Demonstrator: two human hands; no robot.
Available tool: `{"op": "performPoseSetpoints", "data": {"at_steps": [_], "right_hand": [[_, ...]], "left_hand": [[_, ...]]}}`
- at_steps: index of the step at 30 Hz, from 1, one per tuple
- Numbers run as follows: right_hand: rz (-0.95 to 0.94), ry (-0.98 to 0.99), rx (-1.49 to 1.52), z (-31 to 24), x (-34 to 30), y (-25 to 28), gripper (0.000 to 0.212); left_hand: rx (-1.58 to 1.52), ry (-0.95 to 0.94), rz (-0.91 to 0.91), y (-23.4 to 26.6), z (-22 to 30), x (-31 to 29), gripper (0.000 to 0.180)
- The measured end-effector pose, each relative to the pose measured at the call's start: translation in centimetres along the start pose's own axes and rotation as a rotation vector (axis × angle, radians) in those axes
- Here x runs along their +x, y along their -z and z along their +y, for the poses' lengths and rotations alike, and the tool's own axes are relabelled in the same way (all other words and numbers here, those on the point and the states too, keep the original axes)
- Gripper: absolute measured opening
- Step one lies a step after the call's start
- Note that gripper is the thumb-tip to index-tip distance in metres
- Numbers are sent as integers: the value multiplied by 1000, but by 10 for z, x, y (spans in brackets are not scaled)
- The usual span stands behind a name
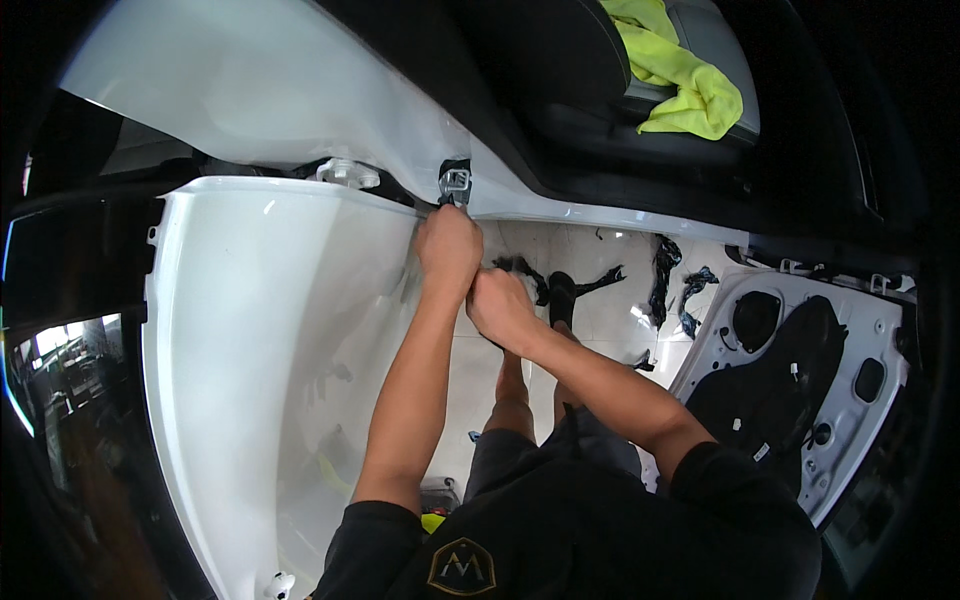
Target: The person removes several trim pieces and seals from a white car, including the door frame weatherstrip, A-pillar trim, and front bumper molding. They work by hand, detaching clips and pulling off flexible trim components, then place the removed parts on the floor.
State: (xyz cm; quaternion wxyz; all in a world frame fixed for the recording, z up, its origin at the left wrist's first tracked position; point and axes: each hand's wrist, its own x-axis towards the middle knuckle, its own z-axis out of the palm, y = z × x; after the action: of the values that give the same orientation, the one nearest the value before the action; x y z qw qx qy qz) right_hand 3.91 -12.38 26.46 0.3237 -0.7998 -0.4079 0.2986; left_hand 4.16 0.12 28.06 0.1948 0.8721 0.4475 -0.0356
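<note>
Probably for reach, the left hand [450,248] sat at the metal bracket [456,181] on the car body [300,100], beside the white door [230,350]; right hand [503,306] close by. Fingers looked curled; pinch hidden, couldn't tell.

We see left forearm [412,385] running nearly straight up, right forearm [605,380] slanting in from lower right, elbow bent. We have hands close together: left hand [449,245] farther forward, right hand [498,302] just beside left wrist [452,284]. Both curled fist-like, backs up; we can't see fingertips.
</note>
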Motion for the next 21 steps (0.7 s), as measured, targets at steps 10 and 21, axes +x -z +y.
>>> {"op": "performPoseSetpoints", "data": {"at_steps": [10,21], "right_hand": [[-177,45,156,-26,-54,6,30],[-15,-419,724,37,47,30,44]], "left_hand": [[-172,-108,-26,18,-35,-66,39],[-640,105,-79,-12,-101,-154,43]]}}
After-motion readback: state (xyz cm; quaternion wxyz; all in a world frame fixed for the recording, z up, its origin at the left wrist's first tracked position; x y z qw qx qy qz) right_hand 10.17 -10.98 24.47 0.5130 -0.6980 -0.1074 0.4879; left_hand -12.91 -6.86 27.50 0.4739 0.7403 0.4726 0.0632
